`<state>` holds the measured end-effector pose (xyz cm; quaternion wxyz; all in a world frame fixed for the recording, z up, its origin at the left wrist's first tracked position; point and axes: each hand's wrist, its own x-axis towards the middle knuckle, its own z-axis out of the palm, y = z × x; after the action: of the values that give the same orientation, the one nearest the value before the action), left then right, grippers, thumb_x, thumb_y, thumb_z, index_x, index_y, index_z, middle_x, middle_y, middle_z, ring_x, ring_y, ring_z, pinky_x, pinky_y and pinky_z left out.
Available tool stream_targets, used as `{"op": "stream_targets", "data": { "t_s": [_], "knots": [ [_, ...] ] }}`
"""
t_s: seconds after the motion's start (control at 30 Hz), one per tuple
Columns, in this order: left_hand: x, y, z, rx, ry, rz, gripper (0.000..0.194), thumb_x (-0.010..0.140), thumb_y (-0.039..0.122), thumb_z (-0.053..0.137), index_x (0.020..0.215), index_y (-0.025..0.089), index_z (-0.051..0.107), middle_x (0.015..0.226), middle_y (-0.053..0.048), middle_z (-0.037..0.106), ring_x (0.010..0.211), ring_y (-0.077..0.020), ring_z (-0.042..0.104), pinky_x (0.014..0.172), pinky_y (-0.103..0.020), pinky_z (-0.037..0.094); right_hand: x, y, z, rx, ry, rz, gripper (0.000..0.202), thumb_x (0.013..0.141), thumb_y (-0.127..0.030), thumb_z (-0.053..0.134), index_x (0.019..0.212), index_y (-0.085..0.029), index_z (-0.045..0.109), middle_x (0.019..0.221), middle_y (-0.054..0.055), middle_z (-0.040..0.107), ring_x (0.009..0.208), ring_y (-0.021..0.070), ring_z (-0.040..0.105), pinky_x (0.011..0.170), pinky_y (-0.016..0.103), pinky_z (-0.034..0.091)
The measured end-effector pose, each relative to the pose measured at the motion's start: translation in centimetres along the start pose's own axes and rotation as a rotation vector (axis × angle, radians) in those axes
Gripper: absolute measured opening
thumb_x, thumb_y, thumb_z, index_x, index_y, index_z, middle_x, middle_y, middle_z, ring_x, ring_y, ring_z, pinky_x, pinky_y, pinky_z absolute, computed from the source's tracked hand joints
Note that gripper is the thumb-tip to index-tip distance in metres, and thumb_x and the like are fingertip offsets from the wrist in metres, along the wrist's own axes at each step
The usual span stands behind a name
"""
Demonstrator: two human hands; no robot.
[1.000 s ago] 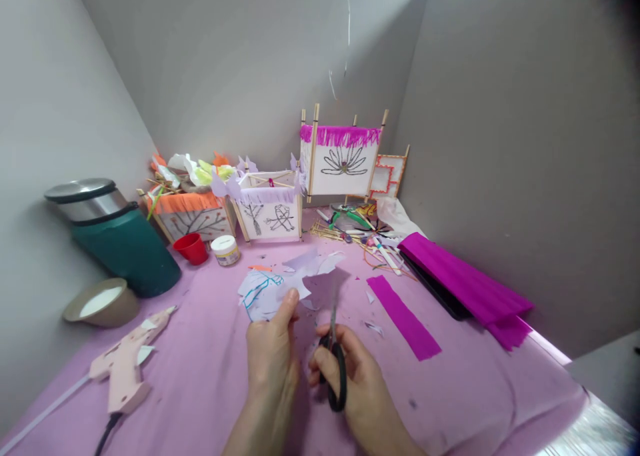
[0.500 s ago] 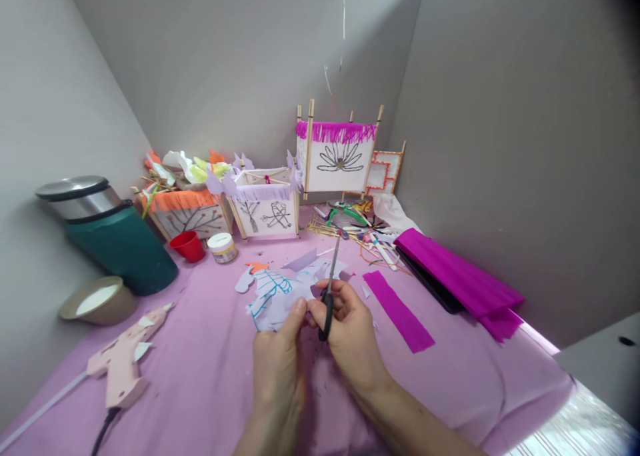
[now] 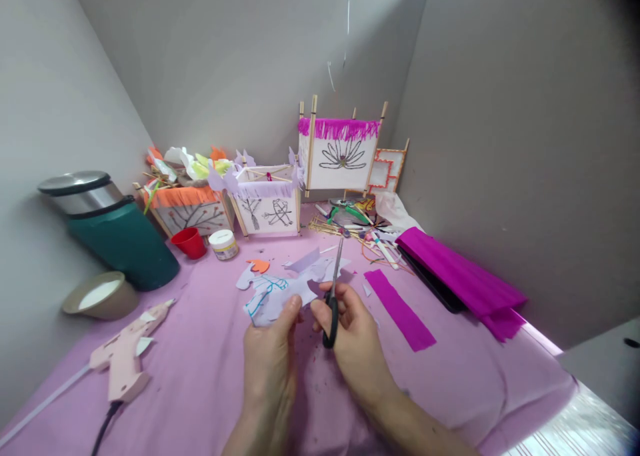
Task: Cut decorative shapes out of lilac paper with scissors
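Note:
My left hand (image 3: 273, 353) pinches a light lavender piece of paper (image 3: 295, 291) between thumb and fingers. In my right hand (image 3: 360, 349) is a pair of scissors (image 3: 332, 313) with black handles, the blades pointing away from me and looking closed. A small gap separates the two hands. Beneath and beyond the held paper lie more lavender scraps, one of them with blue drawn lines (image 3: 265, 293). An orange paper scrap (image 3: 259, 266) sits just behind them. To the right of my right hand is a magenta paper strip (image 3: 400, 309).
A pink glue gun (image 3: 123, 359), beige bowl (image 3: 120, 303), green tumbler (image 3: 120, 243), red cup (image 3: 190, 243) and white jar (image 3: 223, 245) stand at left. Paper lanterns (image 3: 267, 213) line the back. Sticks and markers (image 3: 385, 249) lie near folded magenta paper (image 3: 465, 283).
My hands have moved apart. The left has shifted slightly left with the paper, uncovering more of the orange scrap; the right, with the scissors, has moved a little right.

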<state>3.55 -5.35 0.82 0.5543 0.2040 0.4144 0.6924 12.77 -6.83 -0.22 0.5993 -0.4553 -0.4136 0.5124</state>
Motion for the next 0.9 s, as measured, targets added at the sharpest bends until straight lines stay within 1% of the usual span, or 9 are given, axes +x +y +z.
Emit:
{"op": "stream_targets", "data": {
  "t_s": [0.1,0.17,0.23,0.33,0.5,0.63,0.73,0.83,0.9],
  "knots": [
    [0.0,0.0,0.1,0.028,0.075,0.051,0.025,0.055,0.021,0.083,0.070,0.015,0.065,0.064,0.005,0.061,0.057,-0.0087,0.054,0.059,-0.022,0.045,-2.4,1.1,-0.1,-0.010,-0.042,0.095,0.042,0.083,-0.051,0.062,0.107,-0.019,0.050,0.077,0.000,0.054,0.069,0.0137,0.052,0.063,0.025,0.044],
    [-0.2,-0.1,0.2,0.059,0.123,0.033,0.026,0.055,0.023,0.084,0.071,0.015,0.065,0.063,0.005,0.061,0.056,-0.0089,0.054,0.058,-0.022,0.045,-3.7,1.7,-0.1,-0.008,-0.099,0.139,0.045,0.083,-0.056,0.060,0.106,-0.019,0.049,0.081,0.002,0.055,0.073,0.0156,0.054,0.067,0.027,0.046],
    [-0.5,-0.1,0.3,0.101,0.160,-0.016,0.030,0.054,0.027,0.084,0.073,0.015,0.065,0.065,0.004,0.062,0.057,-0.0103,0.056,0.057,-0.023,0.045,-4.4,1.9,0.0,-0.025,-0.155,0.127,0.045,0.083,-0.058,0.059,0.104,-0.018,0.049,0.089,0.005,0.057,0.083,0.0182,0.056,0.076,0.030,0.047],
    [-1.0,-0.3,0.5,0.145,0.180,-0.064,0.034,0.054,0.029,0.084,0.079,0.015,0.066,0.066,0.004,0.063,0.057,-0.0113,0.056,0.056,-0.024,0.044,-4.3,1.7,0.2,-0.044,-0.205,0.096,0.038,0.086,-0.054,0.057,0.100,-0.019,0.050,0.093,0.005,0.058,0.089,0.0191,0.057,0.083,0.032,0.047],
    [-1.6,-0.3,0.7,0.198,0.182,-0.063,0.037,0.055,0.032,0.083,0.083,0.015,0.067,0.062,0.004,0.061,0.052,-0.0111,0.054,0.053,-0.024,0.044,-3.8,1.4,0.5,0.020,-0.227,0.143,0.032,0.087,-0.049,0.058,0.099,-0.020,0.050,0.094,0.005,0.060,0.091,0.0200,0.059,0.082,0.032,0.048],
    [-1.6,-0.1,0.8,0.240,0.173,-0.034,0.036,0.056,0.034,0.082,0.081,0.014,0.067,0.066,0.001,0.063,0.053,-0.0120,0.055,0.052,-0.024,0.045,-3.8,1.4,0.4,0.064,-0.254,0.139,0.030,0.087,-0.046,0.059,0.101,-0.020,0.051,0.094,0.003,0.059,0.091,0.0202,0.058,0.079,0.031,0.048],
    [-1.3,-0.2,0.7,0.245,0.163,-0.009,0.035,0.056,0.034,0.083,0.081,0.014,0.068,0.072,-0.001,0.067,0.057,-0.0128,0.058,0.056,-0.025,0.048,-3.5,1.6,0.1,-0.027,-0.232,0.097,0.028,0.090,-0.046,0.055,0.096,-0.020,0.053,0.089,0.002,0.057,0.086,0.0184,0.056,0.078,0.029,0.047],
    [-0.9,-0.6,0.5,0.253,0.160,-0.005,0.035,0.057,0.035,0.083,0.082,0.015,0.069,0.074,-0.001,0.069,0.060,-0.0136,0.059,0.060,-0.026,0.050,-3.2,1.7,-0.2,-0.118,-0.216,0.082,0.029,0.093,-0.047,0.050,0.089,-0.019,0.053,0.084,0.001,0.055,0.083,0.0173,0.053,0.073,0.028,0.046],
    [-0.7,-0.8,0.3,0.258,0.162,-0.023,0.036,0.058,0.038,0.082,0.083,0.016,0.070,0.074,-0.001,0.069,0.061,-0.0142,0.060,0.060,-0.027,0.050,-3.1,1.6,-0.2,-0.139,-0.236,0.089,0.027,0.094,-0.045,0.048,0.091,-0.019,0.053,0.084,0.001,0.055,0.083,0.0172,0.053,0.071,0.027,0.045]
  ]
}}
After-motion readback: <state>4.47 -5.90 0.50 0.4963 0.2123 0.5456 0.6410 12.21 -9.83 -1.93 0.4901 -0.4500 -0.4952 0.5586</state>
